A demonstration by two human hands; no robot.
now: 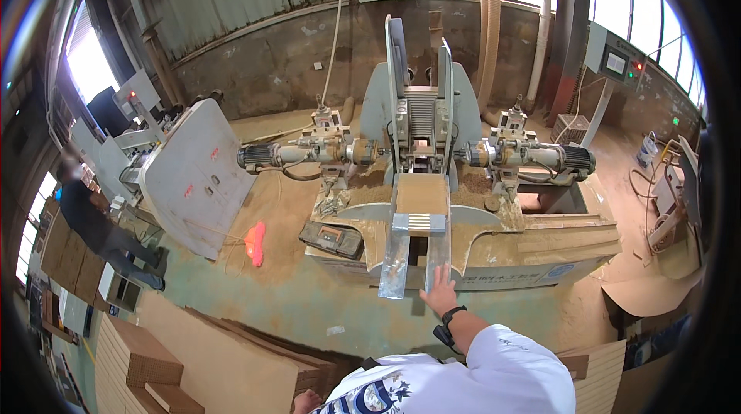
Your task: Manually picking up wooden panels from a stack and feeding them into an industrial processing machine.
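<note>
A right hand (pixel 441 288), fingers spread flat, rests on the woodworking machine's feed rail (pixel 438 248); left hand (pixel 306 401) barely visible, grip unclear; sliding toward the cutters risks injury

White long sleeve (pixel 509 360) at five o'clock — dark blue print on the shirt chest (pixel 370 398) — black wristwatch (pixel 448 321) above the cuff.

Right hand (pixel 441 288) stretched forward, fingers spread flat; left hand (pixel 306 401) low, barely visible
</note>
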